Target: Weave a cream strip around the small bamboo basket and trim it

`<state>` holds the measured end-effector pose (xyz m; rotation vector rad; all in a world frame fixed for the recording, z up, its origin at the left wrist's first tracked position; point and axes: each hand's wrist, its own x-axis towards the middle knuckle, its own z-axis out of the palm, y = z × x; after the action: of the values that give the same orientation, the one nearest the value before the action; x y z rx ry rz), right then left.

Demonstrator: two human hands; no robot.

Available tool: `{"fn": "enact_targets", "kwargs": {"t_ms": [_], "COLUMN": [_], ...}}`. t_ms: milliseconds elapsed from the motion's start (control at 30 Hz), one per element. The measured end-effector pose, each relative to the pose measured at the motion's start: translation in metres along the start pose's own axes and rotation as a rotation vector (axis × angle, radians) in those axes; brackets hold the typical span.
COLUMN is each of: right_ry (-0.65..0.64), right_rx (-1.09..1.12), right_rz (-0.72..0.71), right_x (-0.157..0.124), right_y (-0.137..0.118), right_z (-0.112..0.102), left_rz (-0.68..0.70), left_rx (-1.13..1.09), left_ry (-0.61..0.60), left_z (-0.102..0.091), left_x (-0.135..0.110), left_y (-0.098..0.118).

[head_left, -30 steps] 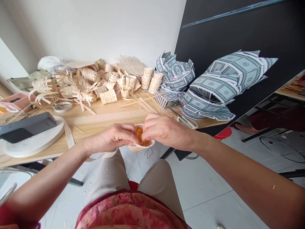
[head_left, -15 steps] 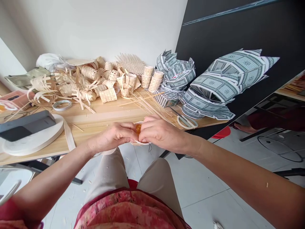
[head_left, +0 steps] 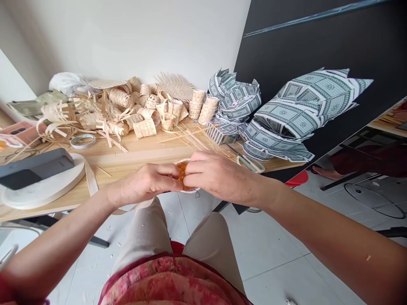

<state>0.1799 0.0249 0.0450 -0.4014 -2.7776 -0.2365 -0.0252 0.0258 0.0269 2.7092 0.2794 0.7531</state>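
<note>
In front of my lap, at the table's front edge, both hands hold a small round piece with an orange, patterned middle and a white rim [head_left: 182,167]. My left hand [head_left: 152,181] pinches its left side. Across its right side, the fingers of my right hand [head_left: 211,176] are bent and pressed together, hiding much of it. A thin dark loop [head_left: 197,194] hangs below the rim. From the flat roll [head_left: 41,197] on the left, a pale ribbon [head_left: 91,178] drops over the table edge and passes under my left hand.
Several small woven baskets [head_left: 144,128] and loose strips are heaped along the back of the wooden table [head_left: 127,159]. A tape roll [head_left: 83,141] and a grey box-like object [head_left: 38,167] lie left. Scissors [head_left: 249,163] and folded-paper shapes [head_left: 282,118] are on the right.
My left hand has shifted slightly left, and its fingers have spread along the rim. More of the orange middle now shows between my hands.
</note>
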Motion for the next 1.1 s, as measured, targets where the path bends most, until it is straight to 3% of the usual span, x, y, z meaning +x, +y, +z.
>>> {"fn": "enact_targets", "kwargs": {"t_ms": [133,500,633,800,900,1100], "right_ry": [-0.051,0.062,0.165,0.102,0.139,0.158], "right_rx": [0.055,-0.045,-0.025,0.141,0.206,0.098], "right_rz": [0.005,-0.012,0.014,0.038,0.036,0.076], "right_x": [0.0,-0.002,-0.004,-0.005,-0.006,-0.008], "right_y": [0.0,-0.003,0.0,-0.005,-0.012,-0.012], "right_z": [-0.003,0.001,0.007,0.012,0.02,0.03], "left_rz": [-0.026,0.004,-0.015,0.003,0.019,0.001], "left_rx": [0.042,0.112,0.085,0.028,-0.012,-0.089], "left_ry": [-0.031,-0.051,-0.067,-0.073,-0.065,-0.026], "left_z": [-0.001,-0.001,0.0,0.003,0.007,0.012], "left_x": [-0.005,-0.007,-0.008,-0.01,-0.009,-0.007], "left_y": [0.001,0.003,-0.001,-0.003,-0.006,-0.012]}}
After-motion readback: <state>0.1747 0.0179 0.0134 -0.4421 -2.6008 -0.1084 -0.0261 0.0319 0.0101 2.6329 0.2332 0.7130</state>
